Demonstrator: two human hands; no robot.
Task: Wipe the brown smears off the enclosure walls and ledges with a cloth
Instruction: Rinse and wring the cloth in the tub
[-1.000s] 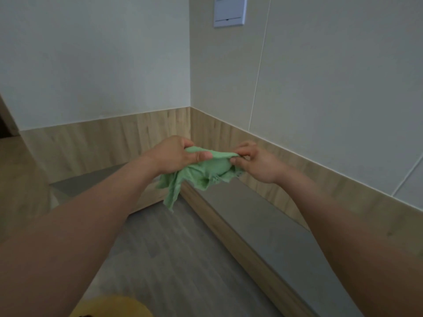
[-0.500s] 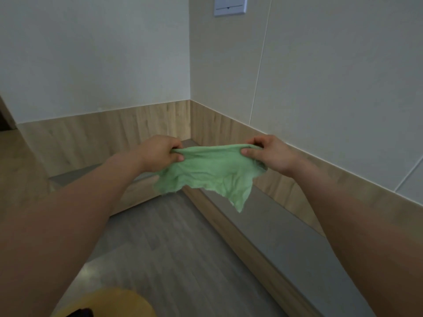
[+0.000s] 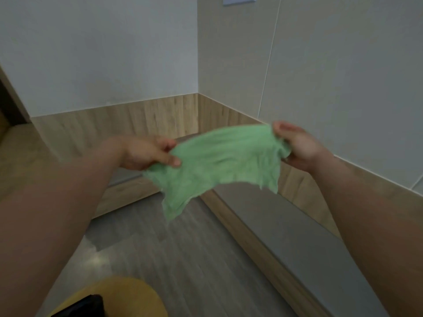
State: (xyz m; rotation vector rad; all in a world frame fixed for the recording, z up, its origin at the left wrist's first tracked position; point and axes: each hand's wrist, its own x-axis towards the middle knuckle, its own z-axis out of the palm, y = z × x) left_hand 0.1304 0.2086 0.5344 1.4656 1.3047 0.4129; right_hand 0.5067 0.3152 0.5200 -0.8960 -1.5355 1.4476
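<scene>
A light green cloth (image 3: 219, 161) hangs stretched in the air between my two hands, in front of the enclosure corner. My left hand (image 3: 146, 154) pinches its left edge between thumb and fingers. My right hand (image 3: 297, 145) grips its upper right corner, held a little higher. One loose corner of the cloth dangles down toward the floor. Behind it run the pale walls (image 3: 343, 88) with a wood-grain lower band (image 3: 137, 122) and a grey ledge (image 3: 286, 229) along the right side. No brown smear shows on the walls or ledges in this view.
A grey wood-look floor (image 3: 183, 259) lies below. A yellow rounded object (image 3: 119, 298) with something black on it sits at the bottom left. A white panel (image 3: 239, 0) is mounted high on the right wall. A second grey ledge runs along the back wall.
The cloth went from bunched between my close hands to spread wide. My hands have moved apart, the right one going up and to the right.
</scene>
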